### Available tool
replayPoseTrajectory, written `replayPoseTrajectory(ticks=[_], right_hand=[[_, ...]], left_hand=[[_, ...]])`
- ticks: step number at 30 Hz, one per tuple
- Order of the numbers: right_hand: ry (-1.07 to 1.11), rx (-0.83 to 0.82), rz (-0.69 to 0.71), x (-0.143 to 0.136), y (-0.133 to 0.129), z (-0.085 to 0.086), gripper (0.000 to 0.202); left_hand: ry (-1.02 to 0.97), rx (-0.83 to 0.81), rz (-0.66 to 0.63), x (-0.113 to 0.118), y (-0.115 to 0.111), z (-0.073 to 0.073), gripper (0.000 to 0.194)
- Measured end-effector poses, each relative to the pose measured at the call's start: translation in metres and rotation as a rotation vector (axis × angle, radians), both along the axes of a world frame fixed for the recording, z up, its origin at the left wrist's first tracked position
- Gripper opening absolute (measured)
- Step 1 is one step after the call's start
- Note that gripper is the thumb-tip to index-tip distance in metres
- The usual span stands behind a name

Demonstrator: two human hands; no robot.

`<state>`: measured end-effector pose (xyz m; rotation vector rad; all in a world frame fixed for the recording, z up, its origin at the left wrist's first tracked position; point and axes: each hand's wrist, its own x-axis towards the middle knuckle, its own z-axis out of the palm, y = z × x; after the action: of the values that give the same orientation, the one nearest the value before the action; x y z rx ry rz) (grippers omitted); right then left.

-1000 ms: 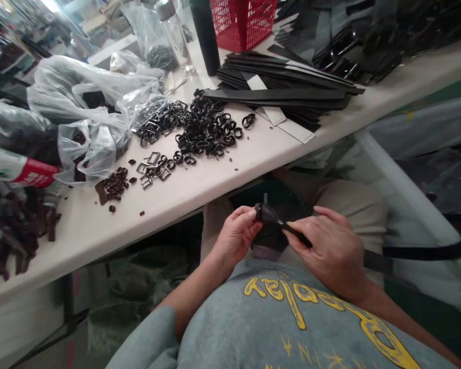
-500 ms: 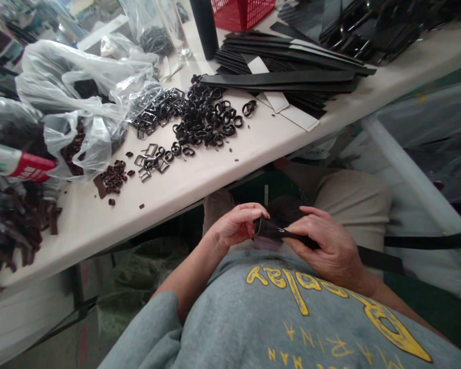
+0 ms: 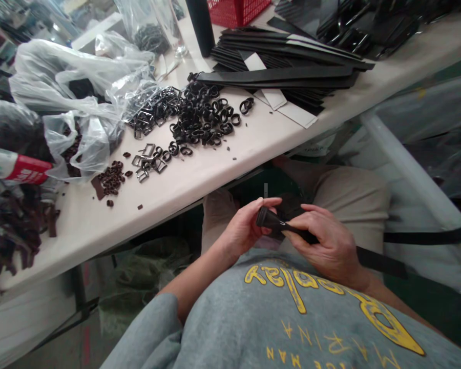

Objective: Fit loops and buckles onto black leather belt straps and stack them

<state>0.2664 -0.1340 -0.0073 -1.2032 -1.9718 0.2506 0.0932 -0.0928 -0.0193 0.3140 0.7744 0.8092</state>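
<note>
A black belt strap (image 3: 273, 221) lies across my lap, its near end doubled into a thick fold with a small pale, shiny bit on it. My right hand (image 3: 326, 241) is wrapped round the strap behind that fold, and its long tail trails out to the right. My left hand (image 3: 249, 223) is at the folded end, thumb and fingers curled about it. What the left fingertips touch on the far side is hidden.
On the pale table (image 3: 184, 184) lie black keeper loops (image 3: 200, 113), metal buckles (image 3: 148, 161), small brown pieces (image 3: 111, 179) and plastic bags (image 3: 65, 77). A stack of black straps (image 3: 284, 56) sits near a red basket (image 3: 238, 10). A pale bar (image 3: 415, 169) slants at right.
My left hand has shifted slightly right and up, its fingers now reaching farther over the strap's folded end. My right hand keeps its hold almost in place.
</note>
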Motion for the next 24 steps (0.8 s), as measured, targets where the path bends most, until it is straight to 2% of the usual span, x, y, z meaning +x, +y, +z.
replayPoseTrajectory(ticks=[2,4,7,12,16,24], right_hand=[[-0.030,0.015,-0.032,0.001,0.001,-0.002,0.009],[-0.075,0.039,-0.072,0.002,0.002,-0.003,0.010],[-0.145,0.067,-0.108,0.002,0.002,-0.005,0.010],[-0.191,0.054,-0.089,-0.001,0.002,-0.009,0.011],[-0.112,0.053,-0.143,-0.002,0.003,-0.010,0.011],[-0.076,0.084,-0.144,0.000,0.006,-0.014,0.011]], left_hand=[[0.062,0.080,0.144,0.003,-0.004,0.005,0.034],[0.085,0.122,0.204,0.005,-0.008,0.008,0.036],[0.065,0.076,0.163,0.008,-0.013,0.008,0.042],[-0.059,-0.019,0.025,0.016,-0.021,0.001,0.045],[-0.079,0.024,-0.033,0.019,-0.024,-0.002,0.049],[-0.021,0.128,-0.036,0.016,-0.020,-0.008,0.037]])
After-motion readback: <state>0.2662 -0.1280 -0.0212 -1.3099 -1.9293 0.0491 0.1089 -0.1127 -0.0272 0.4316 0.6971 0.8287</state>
